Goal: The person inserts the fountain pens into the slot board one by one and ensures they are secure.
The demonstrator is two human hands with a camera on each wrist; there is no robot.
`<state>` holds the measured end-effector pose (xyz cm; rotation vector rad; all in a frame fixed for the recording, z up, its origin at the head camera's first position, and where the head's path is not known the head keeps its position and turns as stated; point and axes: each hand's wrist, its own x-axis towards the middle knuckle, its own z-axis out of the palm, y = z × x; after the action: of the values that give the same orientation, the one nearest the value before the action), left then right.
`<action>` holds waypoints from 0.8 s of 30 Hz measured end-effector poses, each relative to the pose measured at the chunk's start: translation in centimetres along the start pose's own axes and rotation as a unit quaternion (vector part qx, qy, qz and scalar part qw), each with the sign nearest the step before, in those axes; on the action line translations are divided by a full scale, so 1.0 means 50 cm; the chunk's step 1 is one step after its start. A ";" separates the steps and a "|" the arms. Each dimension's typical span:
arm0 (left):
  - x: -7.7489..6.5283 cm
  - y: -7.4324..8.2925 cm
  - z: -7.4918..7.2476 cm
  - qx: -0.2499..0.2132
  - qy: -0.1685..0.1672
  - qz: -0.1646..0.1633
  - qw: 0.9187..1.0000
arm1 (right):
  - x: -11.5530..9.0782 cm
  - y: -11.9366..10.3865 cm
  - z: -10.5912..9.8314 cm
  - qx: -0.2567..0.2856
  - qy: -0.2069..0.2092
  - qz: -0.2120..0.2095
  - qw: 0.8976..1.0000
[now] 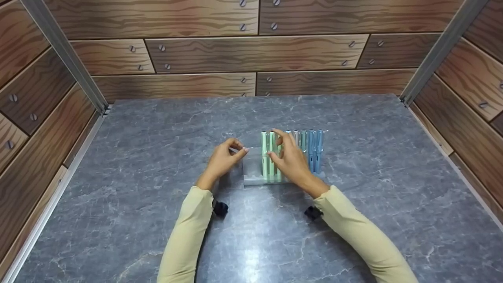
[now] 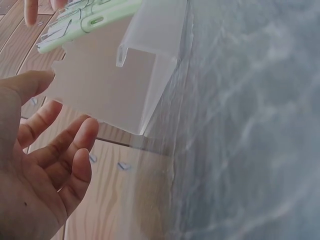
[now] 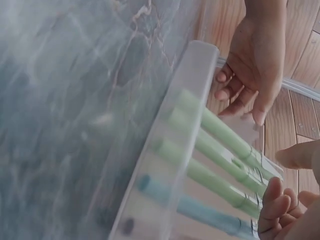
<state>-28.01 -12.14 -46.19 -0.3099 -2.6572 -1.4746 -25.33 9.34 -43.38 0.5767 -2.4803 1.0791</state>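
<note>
A clear pen stand (image 1: 252,167) stands on the table, with a row of capped pens leaning upright in it. Three light green pens (image 3: 227,137) are at its left end, then a light blue pen (image 3: 215,212), with grey, dark green and blue pens (image 1: 318,151) farther right. My left hand (image 1: 226,158) pinches the stand's upper left edge, thumb in front and fingers behind the panel (image 2: 100,85). The right hand (image 1: 292,161) is over the front of the row, its thumb and fingers spread loosely about the green pens' caps, and it hides the middle pens.
The grey marbled table (image 1: 137,216) spreads around the stand. Wood-patterned walls (image 1: 251,55) enclose the back and sides, with metal posts at the rear corners. A black wrist camera (image 1: 220,209) sits at the left cuff, another black one (image 1: 313,212) at the right.
</note>
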 end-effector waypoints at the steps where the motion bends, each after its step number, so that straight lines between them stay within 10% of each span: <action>1: 0.000 0.000 -0.001 0.001 -0.001 0.000 1.000 | 0.000 0.001 -0.005 0.005 0.004 -0.004 1.000; 13: -0.006 -0.005 -0.021 0.011 -0.006 -0.010 1.000 | 0.006 0.012 -0.055 0.006 0.033 -0.055 0.998; 24: -0.008 -0.003 -0.033 0.130 0.017 0.021 0.991 | 0.005 0.032 -0.089 -0.015 0.030 -0.052 0.998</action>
<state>-27.69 -13.68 -45.53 -0.3135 -2.7545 -1.0932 -25.59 13.65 -41.38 0.6476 -2.3827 1.0045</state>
